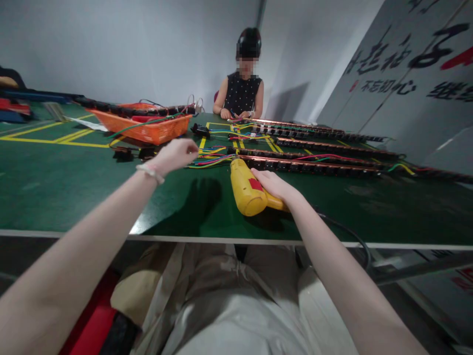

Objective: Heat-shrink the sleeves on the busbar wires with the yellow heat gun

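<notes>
My right hand [272, 183] is wrapped round the handle of a yellow heat gun [244, 190] with a red patch on its side. The gun's nozzle points away from me, close to the left end of a long dark strip with copper-coloured edges [314, 167]. Coloured wires [216, 161] run out leftward from that end. My left hand [179, 154] is raised over the table just left of these wires, its fingers curled together. Whether anything is pinched between those fingertips is hidden from me.
An orange basket [148, 129] with wired strips across it stands at the back left. More copper-edged strips [343, 148] lie along the right side of the green table [92, 197]. Across from me a person [245, 93] works. A black cord [351, 231] hangs over the front edge.
</notes>
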A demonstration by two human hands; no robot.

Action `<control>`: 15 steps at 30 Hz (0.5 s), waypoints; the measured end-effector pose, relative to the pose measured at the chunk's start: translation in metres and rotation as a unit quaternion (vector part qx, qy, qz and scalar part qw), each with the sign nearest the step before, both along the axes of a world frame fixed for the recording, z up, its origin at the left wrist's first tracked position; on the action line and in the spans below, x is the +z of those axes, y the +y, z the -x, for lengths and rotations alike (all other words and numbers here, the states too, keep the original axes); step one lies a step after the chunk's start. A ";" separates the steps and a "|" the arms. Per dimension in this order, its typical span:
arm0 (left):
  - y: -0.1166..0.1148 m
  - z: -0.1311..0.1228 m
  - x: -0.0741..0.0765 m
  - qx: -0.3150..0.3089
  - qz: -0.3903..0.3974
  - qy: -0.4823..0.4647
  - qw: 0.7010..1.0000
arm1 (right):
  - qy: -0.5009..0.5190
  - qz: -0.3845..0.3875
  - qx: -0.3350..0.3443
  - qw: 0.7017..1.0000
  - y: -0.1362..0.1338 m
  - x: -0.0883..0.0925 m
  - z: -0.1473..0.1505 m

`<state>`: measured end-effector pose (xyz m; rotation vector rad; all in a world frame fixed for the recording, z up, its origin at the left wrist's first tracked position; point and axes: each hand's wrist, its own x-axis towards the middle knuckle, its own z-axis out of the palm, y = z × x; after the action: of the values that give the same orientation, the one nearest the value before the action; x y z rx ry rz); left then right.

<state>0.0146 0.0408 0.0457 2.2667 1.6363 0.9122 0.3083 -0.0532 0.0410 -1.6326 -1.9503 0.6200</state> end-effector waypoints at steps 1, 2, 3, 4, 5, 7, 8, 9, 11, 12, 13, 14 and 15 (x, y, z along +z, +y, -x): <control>0.004 0.002 -0.007 -0.001 0.007 0.016 1.000 | 0.000 0.005 -0.001 1.000 0.000 0.000 0.000; 0.008 0.003 -0.015 0.002 0.015 0.032 0.999 | -0.002 0.008 -0.005 1.000 0.001 0.000 0.001; 0.012 0.004 -0.025 0.009 0.021 0.045 0.999 | -0.007 0.009 -0.009 1.000 0.001 -0.001 0.001; 0.016 0.003 -0.033 0.021 0.023 0.051 0.998 | -0.013 0.008 -0.014 1.000 0.002 -0.001 0.001; 0.019 0.003 -0.041 0.029 0.025 0.054 0.998 | -0.018 0.006 -0.017 1.000 0.002 -0.001 0.002; 0.024 0.000 -0.051 0.041 0.019 0.057 0.997 | -0.026 0.004 -0.026 0.999 0.003 0.000 0.003; 0.025 -0.001 -0.052 0.051 0.018 0.054 0.997 | -0.030 0.007 -0.031 0.999 0.003 0.000 0.004; 0.026 -0.003 -0.053 0.063 0.022 0.047 0.997 | -0.033 0.012 -0.036 0.999 0.004 0.001 0.005; 0.027 -0.007 -0.052 0.091 0.042 0.022 0.995 | -0.039 0.023 -0.042 0.998 0.005 0.002 0.008; 0.027 -0.009 -0.052 0.104 0.055 0.008 0.993 | -0.042 0.027 -0.042 0.998 0.006 0.002 0.011; 0.028 -0.010 -0.052 0.115 0.067 -0.006 0.991 | -0.044 0.026 -0.037 0.998 0.006 0.002 0.014; 0.029 -0.011 -0.052 0.124 0.075 -0.016 0.989 | -0.046 0.019 -0.032 0.998 0.006 0.002 0.019; 0.030 -0.012 -0.053 0.129 0.080 -0.021 0.988 | -0.049 0.007 -0.026 0.998 0.005 0.001 0.025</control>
<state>0.0269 0.0711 -0.0069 1.9506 1.9387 0.8423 0.2836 -0.0479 0.0424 -1.7471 -1.9679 0.5442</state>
